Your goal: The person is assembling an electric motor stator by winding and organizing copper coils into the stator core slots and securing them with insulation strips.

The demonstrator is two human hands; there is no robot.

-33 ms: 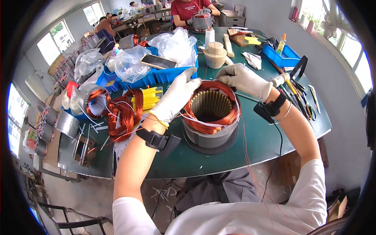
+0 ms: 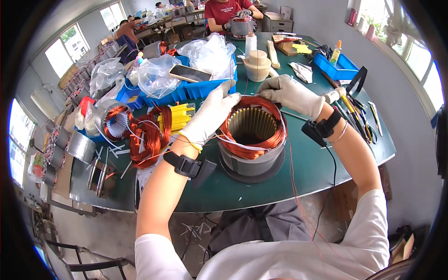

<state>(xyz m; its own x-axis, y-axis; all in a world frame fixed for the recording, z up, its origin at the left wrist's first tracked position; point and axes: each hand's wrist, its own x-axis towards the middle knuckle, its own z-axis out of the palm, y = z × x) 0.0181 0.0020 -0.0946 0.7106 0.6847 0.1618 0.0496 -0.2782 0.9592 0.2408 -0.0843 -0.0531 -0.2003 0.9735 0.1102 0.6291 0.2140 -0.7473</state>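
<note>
A grey stator (image 2: 252,165) stands upright on a dark round base in front of me, its bore lined with yellowish slot strips. Copper windings (image 2: 273,144) ring its top, bound in places with white sleeving. My left hand (image 2: 212,109), in a white glove, is at the far left of the windings, thumb and forefinger drawn together. Across from it, my gloved right hand (image 2: 291,97) rests at the far rim with bent fingers. Fine copper wires run near both fingertips; what each hand pinches is too small to make out. Loose wire ends hang down the stator's right side.
Left lie copper coils (image 2: 151,140), yellow strips (image 2: 179,117) and another stator (image 2: 116,122). Behind are blue bins (image 2: 200,89) with plastic bags and a phone (image 2: 190,73). Hand tools (image 2: 357,112) lie right, a cream stepped block (image 2: 257,65) ahead. A co-worker (image 2: 224,14) handles a stator opposite.
</note>
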